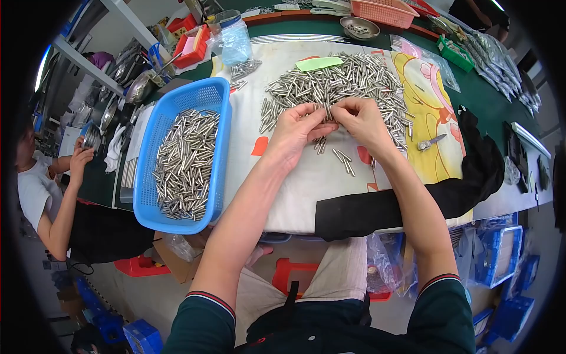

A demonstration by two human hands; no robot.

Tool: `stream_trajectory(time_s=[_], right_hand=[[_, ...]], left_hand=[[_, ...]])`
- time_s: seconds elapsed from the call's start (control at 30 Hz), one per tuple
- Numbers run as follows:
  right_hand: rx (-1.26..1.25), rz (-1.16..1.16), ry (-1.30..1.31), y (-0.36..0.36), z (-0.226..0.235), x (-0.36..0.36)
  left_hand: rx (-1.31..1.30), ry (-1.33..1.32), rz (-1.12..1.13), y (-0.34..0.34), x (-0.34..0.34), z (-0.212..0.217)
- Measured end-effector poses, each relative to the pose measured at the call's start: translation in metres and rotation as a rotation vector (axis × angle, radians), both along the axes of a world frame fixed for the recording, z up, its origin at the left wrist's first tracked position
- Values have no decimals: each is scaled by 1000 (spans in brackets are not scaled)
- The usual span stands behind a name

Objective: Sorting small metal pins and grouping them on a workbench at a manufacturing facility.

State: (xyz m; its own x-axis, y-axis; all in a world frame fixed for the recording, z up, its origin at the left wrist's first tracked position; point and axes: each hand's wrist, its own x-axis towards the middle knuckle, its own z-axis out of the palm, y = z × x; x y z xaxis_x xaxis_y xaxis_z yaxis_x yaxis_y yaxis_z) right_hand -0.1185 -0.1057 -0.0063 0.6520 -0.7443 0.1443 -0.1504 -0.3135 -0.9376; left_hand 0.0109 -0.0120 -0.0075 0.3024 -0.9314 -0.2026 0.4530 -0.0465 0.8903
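Note:
A wide pile of short, shiny metal pins [359,76] lies on the light cloth, with a pale green slip [319,63] on top. My left hand [298,128] is at the pile's near edge, its thumb and fingers closed around a few of the pins. Close beside it, my right hand [361,122] pinches at the same pins with thumb and forefinger; the fingertips partly hide them. Several loose pins [344,161] lie on the cloth just below my hands. To the left, a blue plastic basket [221,141] holds many more such pins.
A black cloth sleeve [359,213] runs along the near table edge. A small knife [432,142] lies on the yellow printed cloth at right. A metal bowl [359,28] and a pink basket [386,13] stand at the back. Another person [53,183] works at far left.

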Motion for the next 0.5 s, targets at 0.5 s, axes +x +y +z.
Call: stream_trajectory(time_s=[0.5], right_hand=[[172, -4, -16, 3, 12, -2]], left_hand=[[-64, -55, -100, 3, -1, 5]])
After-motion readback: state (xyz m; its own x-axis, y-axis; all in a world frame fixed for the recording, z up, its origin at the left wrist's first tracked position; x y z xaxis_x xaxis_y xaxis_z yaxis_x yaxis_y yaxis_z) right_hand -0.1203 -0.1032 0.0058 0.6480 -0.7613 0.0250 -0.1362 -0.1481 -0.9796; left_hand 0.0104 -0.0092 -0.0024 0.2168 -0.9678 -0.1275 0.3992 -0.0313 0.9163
